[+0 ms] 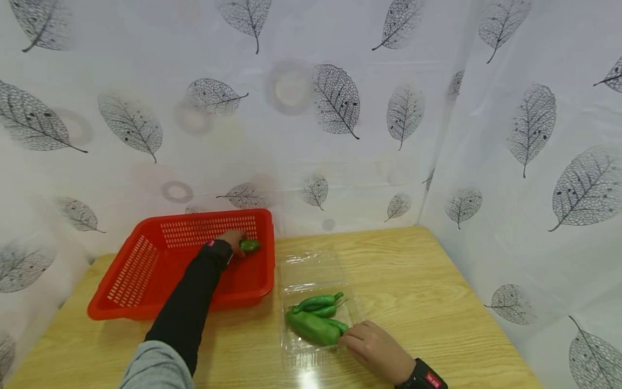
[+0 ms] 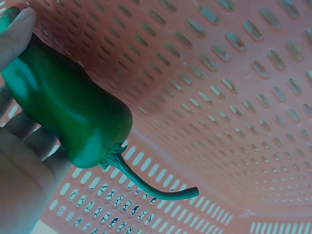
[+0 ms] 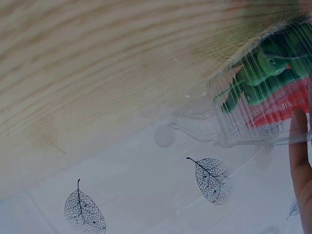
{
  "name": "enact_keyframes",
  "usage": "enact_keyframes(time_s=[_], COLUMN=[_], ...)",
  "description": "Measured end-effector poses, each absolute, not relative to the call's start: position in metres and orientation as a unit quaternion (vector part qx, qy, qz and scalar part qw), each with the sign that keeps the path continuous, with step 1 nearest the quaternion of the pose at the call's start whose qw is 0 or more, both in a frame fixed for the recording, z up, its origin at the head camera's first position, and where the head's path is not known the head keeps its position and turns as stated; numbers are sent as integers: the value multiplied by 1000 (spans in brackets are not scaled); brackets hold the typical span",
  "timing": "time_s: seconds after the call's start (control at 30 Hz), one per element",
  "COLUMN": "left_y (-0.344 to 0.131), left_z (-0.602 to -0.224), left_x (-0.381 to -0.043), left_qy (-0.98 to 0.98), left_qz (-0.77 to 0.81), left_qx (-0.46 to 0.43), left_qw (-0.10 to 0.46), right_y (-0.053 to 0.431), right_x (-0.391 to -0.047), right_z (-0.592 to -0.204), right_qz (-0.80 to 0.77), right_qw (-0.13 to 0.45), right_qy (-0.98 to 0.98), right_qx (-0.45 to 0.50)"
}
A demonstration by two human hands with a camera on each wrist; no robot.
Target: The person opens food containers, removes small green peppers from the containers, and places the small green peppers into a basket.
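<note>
My left hand (image 1: 233, 241) is inside the red plastic basket (image 1: 243, 300), gripping a green pepper (image 2: 73, 97) whose curved stem points away from the fingers. In the left wrist view the thumb lies over one end of the pepper, and the fingers curl beneath it. At the front right corner of a clear plastic container (image 1: 311, 270), my right hand (image 1: 376, 348) holds the rim. One finger (image 3: 298, 136) shows against the container's side in the right wrist view. Inside the container lie a large green pepper (image 1: 313, 328) and several slimmer green peppers (image 1: 318, 300).
Both containers stand side by side on a wood-grain table (image 1: 413, 292), the basket to the left. The clear container's lid is folded back toward the wall. A white covering (image 1: 291, 151) with leaf prints hangs behind and to the right of the table.
</note>
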State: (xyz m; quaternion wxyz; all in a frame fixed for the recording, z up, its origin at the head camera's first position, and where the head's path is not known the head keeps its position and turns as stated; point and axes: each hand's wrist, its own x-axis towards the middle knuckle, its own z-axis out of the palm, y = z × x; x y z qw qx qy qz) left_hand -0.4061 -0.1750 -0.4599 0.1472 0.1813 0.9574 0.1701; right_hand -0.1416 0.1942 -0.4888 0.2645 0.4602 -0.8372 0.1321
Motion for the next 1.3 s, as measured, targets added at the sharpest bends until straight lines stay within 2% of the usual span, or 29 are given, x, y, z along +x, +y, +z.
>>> enact_keyframes(time_s=[0.73, 1.3], left_y=[-173, -172], left_z=[-459, -458], left_x=[-402, -398], left_qy=[957, 960], left_qz=[184, 173], left_qx=[153, 167], left_qw=[164, 143], right_y=[194, 193], right_x=[-141, -140], right_z=[-490, -487], right_qz=[141, 133], right_qw=[250, 254], right_qy=[-843, -843], right_qx=[456, 455])
